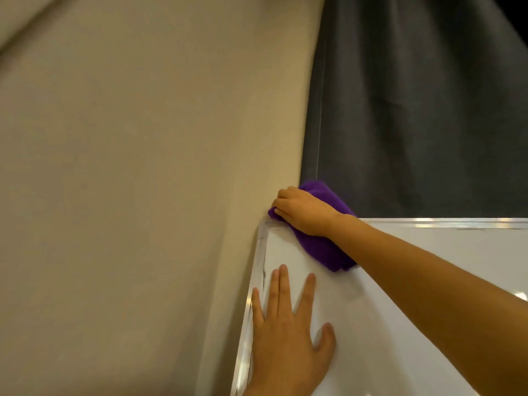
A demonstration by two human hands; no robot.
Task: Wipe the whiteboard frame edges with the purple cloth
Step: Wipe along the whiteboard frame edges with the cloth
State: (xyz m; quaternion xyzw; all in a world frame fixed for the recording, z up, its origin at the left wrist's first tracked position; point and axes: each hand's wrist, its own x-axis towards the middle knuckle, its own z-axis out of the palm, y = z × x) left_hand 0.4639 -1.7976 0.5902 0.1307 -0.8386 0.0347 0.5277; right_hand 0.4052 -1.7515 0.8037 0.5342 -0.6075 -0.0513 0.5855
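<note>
The whiteboard (pixel 428 261) fills the lower right, with a silver metal frame (pixel 445 223) along its top and left edges. My right hand (pixel 303 211) presses the bunched purple cloth (pixel 320 250) onto the frame's top-left corner; the cloth hangs over both sides of the top edge. Lower down, my left hand (pixel 285 332) lies flat on the board surface, fingers spread, its little finger beside the left frame strip (pixel 247 332). It holds nothing.
A beige wall (pixel 137 181) stands to the left of the board. A dark grey curtain (pixel 423 110) hangs behind and above the board's top edge. Dark smudges mark the board near its top-left corner (pixel 264 270).
</note>
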